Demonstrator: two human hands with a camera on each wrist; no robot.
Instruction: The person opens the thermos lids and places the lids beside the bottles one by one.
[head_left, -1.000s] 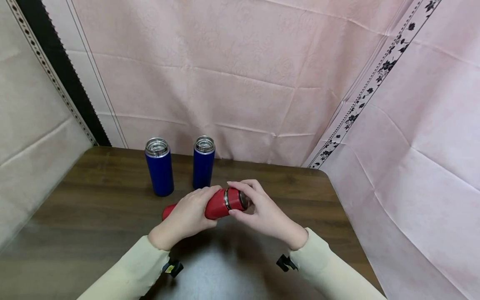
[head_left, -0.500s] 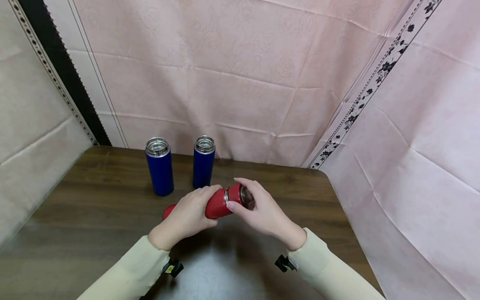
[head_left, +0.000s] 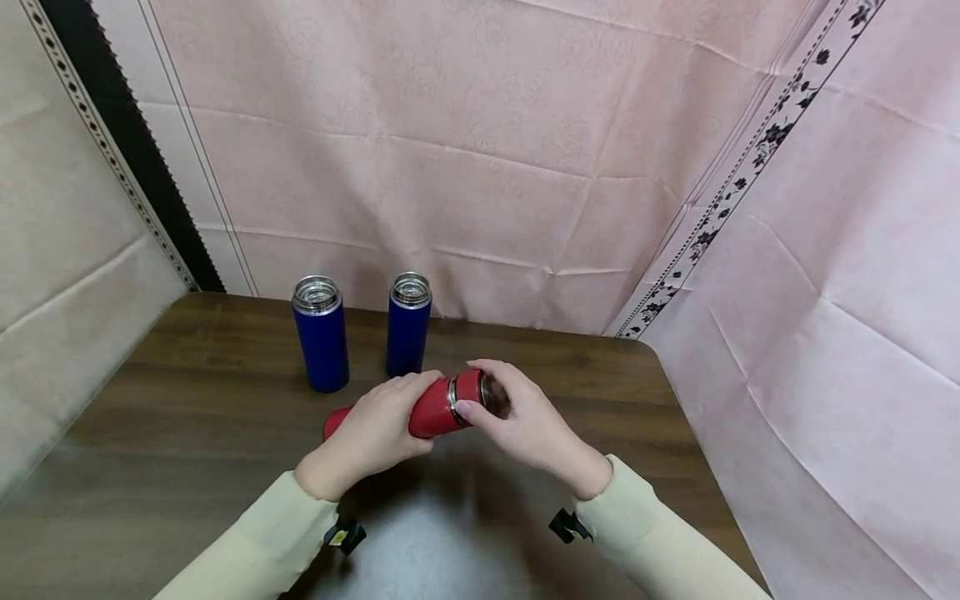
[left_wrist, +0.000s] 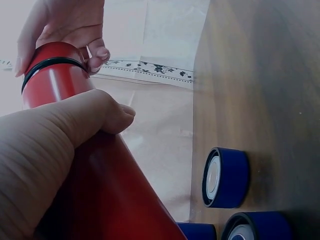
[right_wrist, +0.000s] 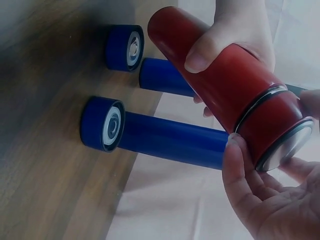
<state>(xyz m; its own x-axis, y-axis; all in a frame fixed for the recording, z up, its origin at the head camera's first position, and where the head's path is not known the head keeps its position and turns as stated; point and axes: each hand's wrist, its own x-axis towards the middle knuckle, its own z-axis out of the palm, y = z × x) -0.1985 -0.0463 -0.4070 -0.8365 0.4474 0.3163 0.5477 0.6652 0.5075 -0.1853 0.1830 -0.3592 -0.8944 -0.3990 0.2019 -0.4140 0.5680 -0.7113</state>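
Observation:
Above the table, my left hand grips the body of a red vacuum flask, which lies tilted with its top end to the right. My right hand holds the flask's red lid, thumb on one side and fingers on the other. A steel ring shows between lid and body, and the lid's end is silvery with a dark rim. Behind the hands stand two blue vacuum flasks, one on the left and one on the right, both lidless with bare steel necks.
Two blue lids, one nearer and one farther, rest on the wooden table in the right wrist view; from the head they are hidden. Pale pink cloth hangs behind the table and along its sides.
My right hand has turned slightly on the lid: its thumb has moved up and left to the steel ring, and its fingers have shifted round. The left hand and flask body stay nearly still.

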